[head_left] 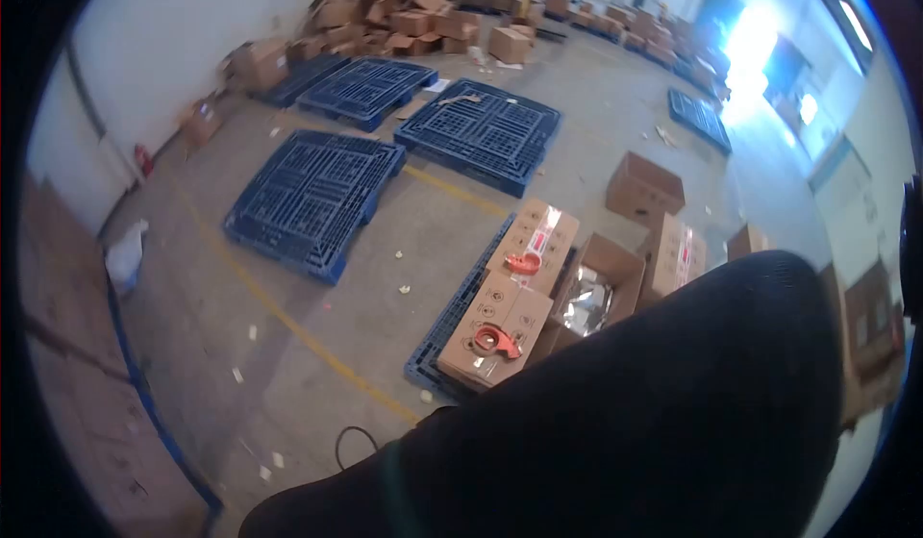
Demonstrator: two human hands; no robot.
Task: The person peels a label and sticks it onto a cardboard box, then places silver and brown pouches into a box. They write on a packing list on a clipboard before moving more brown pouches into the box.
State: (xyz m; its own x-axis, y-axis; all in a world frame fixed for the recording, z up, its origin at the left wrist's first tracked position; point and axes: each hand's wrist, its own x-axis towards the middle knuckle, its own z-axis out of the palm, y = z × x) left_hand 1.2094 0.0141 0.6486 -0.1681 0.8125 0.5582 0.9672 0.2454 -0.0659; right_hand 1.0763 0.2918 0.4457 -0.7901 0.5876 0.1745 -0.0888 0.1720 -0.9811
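Note:
A dark sleeve fills the lower right of the head view, close to the camera. Neither my left hand nor my right hand shows. Beyond the sleeve, taped cartons stand on a blue pallet. One red tape dispenser lies on the nearer closed carton, and another red tape dispenser rests on the closed carton behind it. Beside them is an open carton with a shiny silvery package inside. The sleeve hides the lower part of this group.
Several blue plastic pallets lie on the concrete floor, which has yellow lines and paper scraps. A brown carton stands past the taped ones. Cardboard boxes are heaped at the back. Stacked cartons line the left edge.

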